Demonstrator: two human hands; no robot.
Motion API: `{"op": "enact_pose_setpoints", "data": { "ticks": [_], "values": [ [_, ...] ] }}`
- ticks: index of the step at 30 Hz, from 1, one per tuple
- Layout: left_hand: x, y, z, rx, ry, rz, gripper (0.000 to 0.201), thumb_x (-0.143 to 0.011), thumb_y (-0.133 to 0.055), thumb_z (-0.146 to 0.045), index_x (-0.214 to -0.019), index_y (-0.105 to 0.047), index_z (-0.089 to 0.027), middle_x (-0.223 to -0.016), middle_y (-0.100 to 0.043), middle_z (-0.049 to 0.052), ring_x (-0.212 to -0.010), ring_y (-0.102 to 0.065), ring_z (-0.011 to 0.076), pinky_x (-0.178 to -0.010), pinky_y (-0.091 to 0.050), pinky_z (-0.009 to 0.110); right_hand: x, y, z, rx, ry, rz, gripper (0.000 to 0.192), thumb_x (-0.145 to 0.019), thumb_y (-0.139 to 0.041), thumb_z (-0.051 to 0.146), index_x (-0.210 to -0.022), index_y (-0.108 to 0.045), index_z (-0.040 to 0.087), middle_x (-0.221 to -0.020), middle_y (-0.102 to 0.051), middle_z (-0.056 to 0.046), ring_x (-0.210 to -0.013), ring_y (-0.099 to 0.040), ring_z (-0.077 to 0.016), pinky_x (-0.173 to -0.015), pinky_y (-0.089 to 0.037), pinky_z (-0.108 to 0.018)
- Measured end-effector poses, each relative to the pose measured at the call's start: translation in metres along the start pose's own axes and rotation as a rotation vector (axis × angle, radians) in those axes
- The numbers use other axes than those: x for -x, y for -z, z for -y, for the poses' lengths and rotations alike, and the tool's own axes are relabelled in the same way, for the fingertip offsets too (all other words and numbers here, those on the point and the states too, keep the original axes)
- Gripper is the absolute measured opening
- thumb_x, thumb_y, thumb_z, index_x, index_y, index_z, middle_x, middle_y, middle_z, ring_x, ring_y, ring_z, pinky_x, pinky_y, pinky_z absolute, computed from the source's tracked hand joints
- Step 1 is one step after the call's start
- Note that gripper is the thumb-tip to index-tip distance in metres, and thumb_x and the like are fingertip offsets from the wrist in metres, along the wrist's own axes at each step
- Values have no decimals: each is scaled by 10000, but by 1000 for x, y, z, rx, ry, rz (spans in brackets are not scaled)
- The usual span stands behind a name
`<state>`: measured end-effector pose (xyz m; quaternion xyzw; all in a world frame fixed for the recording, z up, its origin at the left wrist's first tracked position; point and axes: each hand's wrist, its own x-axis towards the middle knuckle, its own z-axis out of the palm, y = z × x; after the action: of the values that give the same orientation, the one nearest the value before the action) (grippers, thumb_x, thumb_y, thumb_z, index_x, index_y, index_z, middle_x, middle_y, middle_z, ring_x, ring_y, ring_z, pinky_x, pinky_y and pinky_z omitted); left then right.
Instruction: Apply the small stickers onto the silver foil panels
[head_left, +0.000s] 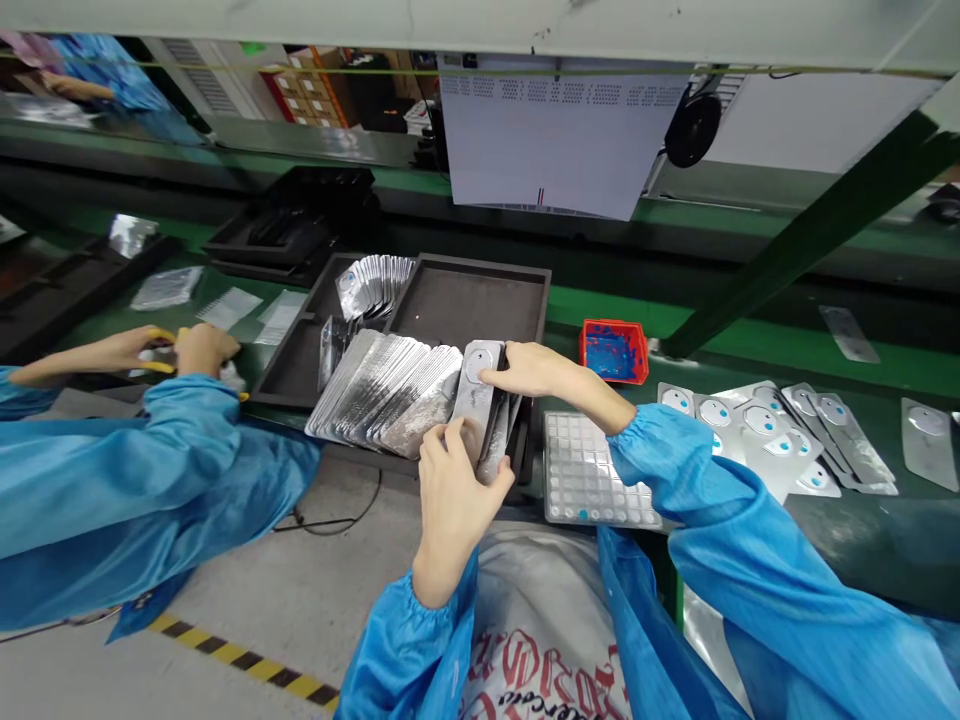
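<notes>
A small stack of flat silver plates point(471, 398), rounded at the ends and with a round disc near the top, tilts over the front of a black tray. My right hand point(529, 370) grips its upper end, thumb on the face beside the disc. Around the lower end curls my left hand point(454, 490), fingers against the plate and thumb out to the right. A long fanned row of similar silver plates point(375, 390) leans in the tray just left of the stack. More plates lie under and right of it, partly hidden by my hands.
Behind stands a black tray point(472, 300); a red bin point(613, 350) holds small blue pieces. A clear gridded tray point(574, 470) lies under my right forearm. Loose silver plates point(757, 420) spread at right. At left, a co-worker's hands point(202, 348) hold yellow-handled scissors point(159, 350).
</notes>
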<state>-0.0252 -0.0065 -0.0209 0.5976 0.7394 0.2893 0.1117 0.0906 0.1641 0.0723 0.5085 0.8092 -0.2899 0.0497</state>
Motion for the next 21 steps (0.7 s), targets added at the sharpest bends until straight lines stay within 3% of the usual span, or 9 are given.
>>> {"op": "enact_pose_setpoints", "data": {
  "ticks": [5,11,16,21],
  "values": [
    [-2,-1,-2,-34,-5,-23,530,-865,-727,-274,-1339,-542,-126,-1237,-564,172,-1188,-621,418,-990,-587,620,-12,5,-1,30,-28,55,442,-1014,-634,534,-1000,-805,126,-1019,-828,-166,-907,-789,-312,-688,-511,-315],
    [-1,-2,3,10,-44,-64,514,-885,-717,-268,-1347,-521,-160,-1234,-557,151,-1198,-624,404,-1022,-581,631,-9,0,2,-23,-9,-13,404,-996,-650,524,-1129,-770,162,-1184,-815,-170,-1036,-777,-327,-822,-550,-341],
    [-1,-3,5,52,-43,-102,502,-910,-699,-272,-1363,-502,-181,-1260,-534,146,-1255,-616,400,-1050,-574,619,-8,-12,-3,-312,-4,-134,486,-903,-778,391,-1275,-650,104,-1216,-780,-188,-1001,-747,-298,-813,-551,-340],
    [1,-7,-2,-11,-28,-86,557,-873,-744,-258,-1368,-510,-157,-1295,-553,172,-1248,-624,418,-1056,-562,639,-11,-20,-20,-515,57,-173,309,-815,-793,219,-1083,-663,139,-1079,-781,-80,-937,-718,-200,-793,-532,-274]
  ]
}}
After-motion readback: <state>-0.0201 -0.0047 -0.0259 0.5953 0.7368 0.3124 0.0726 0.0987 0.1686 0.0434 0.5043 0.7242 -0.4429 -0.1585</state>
